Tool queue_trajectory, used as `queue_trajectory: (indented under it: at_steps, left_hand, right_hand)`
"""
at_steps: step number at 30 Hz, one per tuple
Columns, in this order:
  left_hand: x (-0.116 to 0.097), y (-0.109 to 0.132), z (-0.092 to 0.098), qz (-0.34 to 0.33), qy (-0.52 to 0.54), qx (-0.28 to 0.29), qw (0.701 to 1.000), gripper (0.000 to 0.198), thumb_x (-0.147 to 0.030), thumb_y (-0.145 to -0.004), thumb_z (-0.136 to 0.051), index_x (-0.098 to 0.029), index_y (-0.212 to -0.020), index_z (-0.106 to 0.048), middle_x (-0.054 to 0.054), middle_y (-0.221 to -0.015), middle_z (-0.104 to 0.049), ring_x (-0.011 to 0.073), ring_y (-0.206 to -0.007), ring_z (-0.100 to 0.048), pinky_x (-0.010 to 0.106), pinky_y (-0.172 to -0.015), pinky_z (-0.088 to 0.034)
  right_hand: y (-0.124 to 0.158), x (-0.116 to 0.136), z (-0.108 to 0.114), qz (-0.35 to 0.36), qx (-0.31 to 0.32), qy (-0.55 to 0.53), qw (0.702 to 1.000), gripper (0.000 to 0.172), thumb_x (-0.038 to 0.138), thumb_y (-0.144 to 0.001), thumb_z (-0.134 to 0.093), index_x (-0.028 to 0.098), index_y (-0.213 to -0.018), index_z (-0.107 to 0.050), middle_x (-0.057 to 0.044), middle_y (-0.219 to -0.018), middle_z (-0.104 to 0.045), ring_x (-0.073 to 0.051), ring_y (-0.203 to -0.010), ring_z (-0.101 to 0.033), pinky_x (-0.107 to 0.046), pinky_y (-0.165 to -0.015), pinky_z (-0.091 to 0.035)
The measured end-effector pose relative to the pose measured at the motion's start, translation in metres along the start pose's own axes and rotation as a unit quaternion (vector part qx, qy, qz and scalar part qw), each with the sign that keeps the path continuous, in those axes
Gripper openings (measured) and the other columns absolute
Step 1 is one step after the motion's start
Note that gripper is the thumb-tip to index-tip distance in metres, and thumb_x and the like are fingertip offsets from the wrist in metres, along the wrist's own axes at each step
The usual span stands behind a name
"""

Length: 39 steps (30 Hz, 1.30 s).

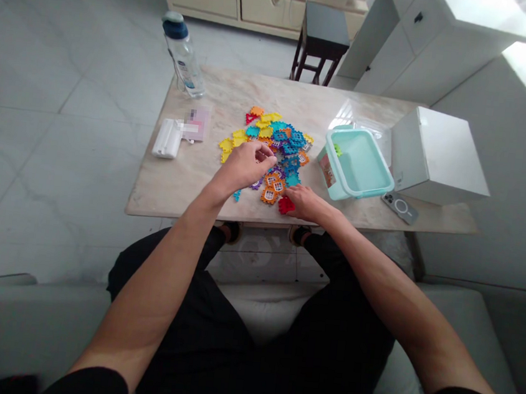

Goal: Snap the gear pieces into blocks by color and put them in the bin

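Over the middle of a pile of colourful interlocking plastic tiles (292,143) hovers my left hand (246,163). Its fingers are loosely curved and apart, and I see nothing held in them. Near the table's front edge, my right hand (307,203) has its fingertips closed on a red plastic tile (285,205), partly covered by the fingers. Just left of it lie orange tiles with white window grids (270,194). Yellow tiles (238,137) spread along the pile's left side, with blue ones (290,162) on the right. My left hand hides part of the pile.
A mint-green plastic tub (363,163) with a green piece inside stands right of the pile. Beyond it are a white box (441,156) and a phone (400,207). A water bottle (186,60) and a white tissue pack (167,139) stand on the table's left.
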<state>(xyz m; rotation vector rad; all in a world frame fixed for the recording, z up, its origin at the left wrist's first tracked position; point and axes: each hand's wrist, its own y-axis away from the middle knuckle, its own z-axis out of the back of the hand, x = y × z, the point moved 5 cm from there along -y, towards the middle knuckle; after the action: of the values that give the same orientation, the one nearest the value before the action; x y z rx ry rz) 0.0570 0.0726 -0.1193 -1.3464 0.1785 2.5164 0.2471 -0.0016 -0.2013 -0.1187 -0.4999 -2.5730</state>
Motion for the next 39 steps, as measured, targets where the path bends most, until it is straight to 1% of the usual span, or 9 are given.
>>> queue_trajectory:
  at_steps: [8, 15, 22, 26, 28, 30, 34, 37, 39]
  left_hand:
    - [0.0, 0.0, -0.001, 0.0, 0.032, 0.01, 0.999, 0.012, -0.027, -0.096, -0.076, -0.016, -0.099, -0.08, 0.012, -0.104, -0.082, 0.0215, -0.094, -0.076, 0.032, -0.086, -0.061]
    - [-0.008, 0.002, -0.002, 0.044, 0.128, 0.066, 0.989, 0.01, -0.022, -0.101, -0.074, -0.013, -0.106, -0.078, 0.013, -0.103, -0.082, 0.019, -0.08, -0.077, 0.034, -0.078, -0.062]
    - [-0.015, 0.006, 0.008, 0.049, 0.161, 0.06, 0.984, 0.008, -0.02, -0.104, -0.07, -0.014, -0.104, -0.074, 0.013, -0.103, -0.083, 0.0166, -0.084, -0.078, 0.03, -0.082, -0.064]
    - [0.003, -0.003, 0.015, 0.032, 0.116, 0.043, 0.992, 0.015, -0.028, -0.101, -0.074, -0.016, -0.109, -0.077, 0.012, -0.106, -0.083, 0.0164, -0.083, -0.077, 0.029, -0.08, -0.063]
    - [0.021, -0.012, 0.021, 0.02, 0.084, 0.01, 0.996, 0.02, -0.032, -0.099, -0.075, -0.016, -0.111, -0.078, 0.012, -0.107, -0.083, 0.0164, -0.082, -0.077, 0.029, -0.08, -0.062]
    - [0.045, -0.018, 0.027, 0.04, 0.061, -0.01, 0.997, 0.023, -0.033, -0.097, -0.074, -0.015, -0.111, -0.078, 0.012, -0.105, -0.083, 0.0165, -0.081, -0.076, 0.029, -0.08, -0.061]
    - [0.08, -0.017, 0.04, 0.082, 0.009, 0.002, 0.997, 0.023, -0.032, -0.081, -0.084, -0.015, -0.096, -0.078, 0.01, -0.095, -0.083, 0.0187, -0.082, -0.073, 0.029, -0.078, -0.057]
    - [0.084, -0.002, 0.049, 0.09, -0.019, 0.015, 0.996, 0.021, -0.024, -0.069, -0.09, -0.016, -0.085, -0.079, 0.008, -0.085, -0.081, 0.0202, -0.081, -0.073, 0.028, -0.076, -0.056]
    - [0.082, 0.007, 0.048, 0.101, -0.035, 0.037, 0.994, 0.017, -0.023, -0.068, -0.09, -0.015, -0.08, -0.08, 0.008, -0.08, -0.081, 0.0203, -0.077, -0.072, 0.029, -0.074, -0.055]
  right_hand:
    - [0.0, -0.003, -0.003, 0.015, -0.016, -0.001, 1.0, 0.033, 0.034, -0.104, -0.079, 0.01, -0.125, -0.073, -0.018, -0.122, -0.077, -0.031, -0.115, -0.071, -0.036, -0.098, -0.049]
    - [-0.005, -0.005, -0.008, 0.02, -0.01, -0.001, 1.0, 0.029, 0.027, -0.102, -0.078, 0.01, -0.124, -0.072, -0.018, -0.121, -0.078, -0.03, -0.111, -0.072, -0.036, -0.098, -0.05]
    - [-0.003, -0.011, -0.013, 0.019, -0.009, -0.02, 1.0, 0.045, 0.033, -0.098, -0.084, 0.01, -0.133, -0.068, -0.019, -0.132, -0.074, -0.03, -0.121, -0.068, -0.038, -0.107, -0.051]
    - [0.001, -0.015, -0.005, 0.007, 0.011, -0.027, 1.0, 0.072, 0.038, -0.089, -0.094, 0.012, -0.148, -0.063, -0.021, -0.145, -0.068, -0.037, -0.135, -0.064, -0.047, -0.115, -0.052]
    - [0.004, -0.018, 0.0, -0.006, 0.036, -0.031, 0.999, 0.09, 0.043, -0.082, -0.099, 0.015, -0.158, -0.058, -0.021, -0.152, -0.065, -0.041, -0.143, -0.059, -0.052, -0.118, -0.051]
    - [0.008, -0.021, 0.005, -0.027, 0.054, -0.038, 0.997, 0.099, 0.048, -0.077, -0.103, 0.019, -0.16, -0.058, -0.02, -0.151, -0.067, -0.043, -0.144, -0.059, -0.054, -0.118, -0.052]
    - [0.017, -0.025, 0.011, -0.032, 0.031, -0.043, 0.998, 0.078, 0.05, -0.078, -0.101, 0.024, -0.145, -0.07, -0.016, -0.14, -0.074, -0.04, -0.136, -0.065, -0.054, -0.113, -0.056]
    - [0.022, -0.027, 0.008, -0.022, -0.004, -0.051, 0.998, 0.06, 0.046, -0.083, -0.096, 0.022, -0.134, -0.076, -0.02, -0.136, -0.075, -0.041, -0.131, -0.068, -0.054, -0.111, -0.056]
    - [0.023, -0.031, 0.002, -0.026, -0.006, -0.057, 0.998, 0.058, 0.048, -0.085, -0.092, 0.025, -0.136, -0.077, -0.019, -0.134, -0.076, -0.042, -0.132, -0.067, -0.053, -0.111, -0.056]
